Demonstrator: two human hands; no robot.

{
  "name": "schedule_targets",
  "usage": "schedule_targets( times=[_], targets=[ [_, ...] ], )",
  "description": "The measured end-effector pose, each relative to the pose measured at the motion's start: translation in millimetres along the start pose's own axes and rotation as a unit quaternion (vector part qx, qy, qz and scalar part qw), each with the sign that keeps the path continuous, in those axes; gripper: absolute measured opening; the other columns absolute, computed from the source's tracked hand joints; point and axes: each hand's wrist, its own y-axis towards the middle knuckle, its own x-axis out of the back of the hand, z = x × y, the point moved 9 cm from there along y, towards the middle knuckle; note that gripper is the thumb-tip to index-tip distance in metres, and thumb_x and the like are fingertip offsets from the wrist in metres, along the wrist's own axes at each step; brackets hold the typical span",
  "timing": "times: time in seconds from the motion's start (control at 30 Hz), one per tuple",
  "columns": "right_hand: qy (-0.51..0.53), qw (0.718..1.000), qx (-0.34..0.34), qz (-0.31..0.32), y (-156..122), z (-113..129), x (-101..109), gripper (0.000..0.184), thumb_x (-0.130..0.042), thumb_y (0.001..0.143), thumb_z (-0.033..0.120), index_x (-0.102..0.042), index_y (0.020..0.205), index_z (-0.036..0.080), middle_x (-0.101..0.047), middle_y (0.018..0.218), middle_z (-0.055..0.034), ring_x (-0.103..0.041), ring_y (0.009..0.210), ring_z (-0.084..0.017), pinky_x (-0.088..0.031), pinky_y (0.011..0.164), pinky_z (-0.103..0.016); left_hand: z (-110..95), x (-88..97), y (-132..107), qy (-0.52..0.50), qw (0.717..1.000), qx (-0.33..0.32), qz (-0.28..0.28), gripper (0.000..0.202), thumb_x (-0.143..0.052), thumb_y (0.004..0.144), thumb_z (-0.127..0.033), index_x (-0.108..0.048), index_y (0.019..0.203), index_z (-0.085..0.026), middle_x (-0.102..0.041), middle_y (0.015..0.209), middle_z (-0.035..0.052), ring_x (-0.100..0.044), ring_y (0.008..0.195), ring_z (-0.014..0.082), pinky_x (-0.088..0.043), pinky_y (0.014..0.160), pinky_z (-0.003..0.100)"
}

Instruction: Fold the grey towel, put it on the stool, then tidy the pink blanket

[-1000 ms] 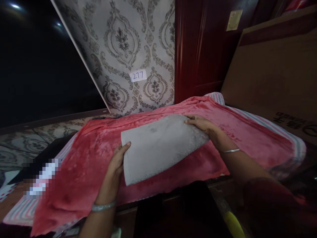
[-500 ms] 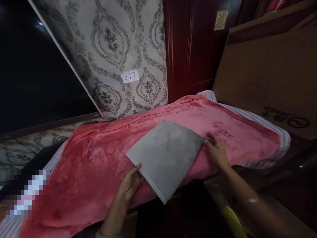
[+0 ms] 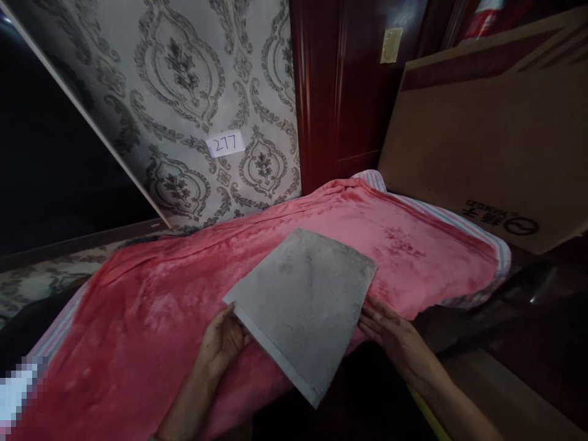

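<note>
A flat grey square piece (image 3: 303,300) with a paler strip along its lower left edge is held tilted above a pink-red plush blanket (image 3: 151,343). I cannot tell whether it is folded cloth or a stiff panel. My left hand (image 3: 223,340) is closed on its left edge, thumb on top, the other fingers partly hidden beneath. At the right edge, my right hand (image 3: 390,337) has its fingers stretched out straight, their tips against or just under the edge.
Behind the blanket is a patterned wall (image 3: 184,92) with a paper label (image 3: 225,143) reading 277. A dark red wooden panel (image 3: 340,92) and a large cardboard box (image 3: 482,141) stand at the right. A dark screen (image 3: 55,147) fills the left.
My right hand has left the right corner and moved down along the edge, its fingers straightening. The grey piece has shifted slightly down and left in view. The camera has turned somewhat right.
</note>
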Motion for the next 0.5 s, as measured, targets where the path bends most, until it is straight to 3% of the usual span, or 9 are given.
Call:
schedule_targets(
  times=[0.1,0.27,0.4,0.47,0.5],
  targets=[
    [-0.037,0.999,-0.036,0.016,4.6,-3.2,1.4,0.07,-0.09,0.063,0.049,-0.066,0.123,0.022,-0.068,0.127,-0.0116,-0.072,0.095,-0.024,-0.056,0.096,-0.041,-11.3,4.4,9.0,-0.014,0.999,0.019,0.023,0.02,-0.058,0.088,-0.031,-0.066,0.101,-0.017,-0.077,0.096,0.0112,-0.074,0.08,0.0268,-0.059,0.081,0.047],
    [-0.059,0.997,-0.039,0.01,7.1,-2.7,0.2,0.067,-0.087,0.067,0.049,-0.065,0.125,0.024,-0.071,0.116,-0.0101,-0.071,0.083,-0.02,-0.059,0.082,-0.034,-24.7,9.2,29.0,0.002,0.997,0.077,0.011,0.047,-0.053,0.092,-0.052,-0.065,0.12,-0.016,-0.077,0.098,0.0157,-0.074,0.095,0.0334,-0.054,0.094,0.054],
    [-0.054,0.998,-0.039,-0.007,9.6,-1.6,-0.3,0.06,-0.085,0.067,0.046,-0.066,0.12,0.024,-0.072,0.105,-0.0079,-0.069,0.075,-0.018,-0.058,0.071,-0.033,-31.2,6.2,53.6,0.054,0.986,0.152,-0.038,0.062,-0.048,0.093,-0.057,-0.061,0.132,-0.01,-0.077,0.092,0.0176,-0.075,0.096,0.0339,-0.055,0.095,0.048],
    [-0.047,0.998,-0.041,-0.011,11.1,-0.5,-2.1,0.055,-0.086,0.067,0.044,-0.067,0.115,0.024,-0.072,0.099,-0.0061,-0.069,0.072,-0.017,-0.057,0.069,-0.031,-34.8,2.7,64.7,0.097,0.977,0.181,-0.052,0.06,-0.049,0.094,-0.054,-0.063,0.131,-0.008,-0.077,0.086,0.0166,-0.076,0.091,0.0331,-0.057,0.092,0.044],
    [-0.044,0.998,-0.04,-0.013,11.7,0.8,-3.8,0.054,-0.086,0.067,0.043,-0.067,0.113,0.024,-0.072,0.095,-0.0048,-0.068,0.071,-0.016,-0.057,0.068,-0.03,-41.0,-1.5,70.7,0.12,0.977,0.167,-0.048,0.056,-0.052,0.094,-0.05,-0.064,0.13,-0.01,-0.078,0.084,0.015,-0.076,0.089,0.0332,-0.058,0.09,0.044]
  ],
)
